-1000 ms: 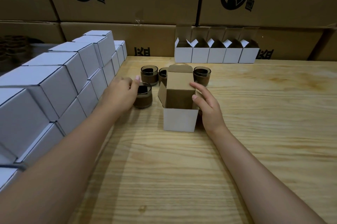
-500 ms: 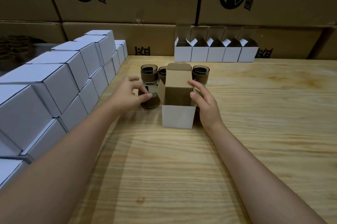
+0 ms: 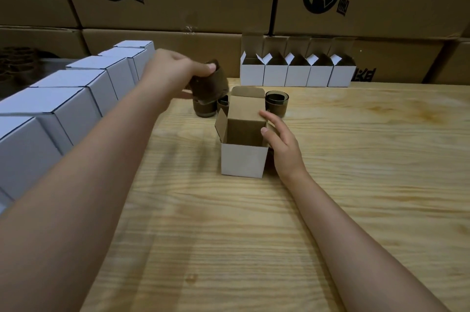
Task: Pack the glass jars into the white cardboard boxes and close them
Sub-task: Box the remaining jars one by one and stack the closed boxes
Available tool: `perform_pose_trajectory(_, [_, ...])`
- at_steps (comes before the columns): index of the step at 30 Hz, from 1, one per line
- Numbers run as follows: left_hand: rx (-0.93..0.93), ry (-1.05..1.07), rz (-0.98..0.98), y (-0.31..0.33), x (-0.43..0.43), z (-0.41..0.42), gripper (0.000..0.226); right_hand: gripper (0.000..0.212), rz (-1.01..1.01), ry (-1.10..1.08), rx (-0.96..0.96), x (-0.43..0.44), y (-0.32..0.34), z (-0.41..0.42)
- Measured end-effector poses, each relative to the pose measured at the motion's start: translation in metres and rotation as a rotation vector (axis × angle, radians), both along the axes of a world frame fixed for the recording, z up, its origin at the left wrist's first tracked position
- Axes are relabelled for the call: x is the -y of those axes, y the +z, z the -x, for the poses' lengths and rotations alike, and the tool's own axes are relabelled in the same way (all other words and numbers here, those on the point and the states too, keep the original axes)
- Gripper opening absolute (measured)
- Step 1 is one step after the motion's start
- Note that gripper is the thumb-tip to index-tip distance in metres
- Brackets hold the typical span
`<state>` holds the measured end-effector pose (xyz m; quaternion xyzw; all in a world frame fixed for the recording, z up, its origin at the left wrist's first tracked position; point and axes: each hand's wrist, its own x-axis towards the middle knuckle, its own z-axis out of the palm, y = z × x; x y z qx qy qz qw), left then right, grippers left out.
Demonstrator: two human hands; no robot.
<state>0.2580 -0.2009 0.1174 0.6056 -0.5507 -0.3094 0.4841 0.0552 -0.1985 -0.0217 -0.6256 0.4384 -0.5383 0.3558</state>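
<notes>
The glass jar has come up off the wooden table since a second ago. The left hand grips it round the side, tilted, in the air above the standing jars. Just in front is the open white box. The right hand rests loose-fingered against its right edge and raised lid. Five open boxes line the back, and closed boxes are stacked at the left.

Motion smears the held jar gripped in the left hand, so its rim and tilt are unclear. It covers the top of a standing jar on the counter. The open box hides most of the middle jar behind its raised flap. The right hand masks that box's right wall. The closed white boxes along the counter's left edge are cut off by the picture's left side.
</notes>
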Motion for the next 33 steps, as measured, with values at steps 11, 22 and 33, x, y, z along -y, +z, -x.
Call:
perform_pose_trajectory(11, [0.416, -0.199, -0.169, -0.004, 0.0, 0.058, 0.04, 0.045, -0.016, -0.006, 0.08, 0.004, -0.003, 0.0])
perform_pose_trajectory(22, [1.048, -0.124, 0.001, -0.031, -0.007, 0.068, 0.04, 0.047, -0.019, 0.019, 0.048, 0.006, -0.005, 0.0])
perform_pose_trajectory(33, [1.389, -0.264, -0.21, -0.037, -0.008, 0.074, 0.055, 0.05, -0.012, 0.021, 0.022, 0.004, -0.003, -0.001])
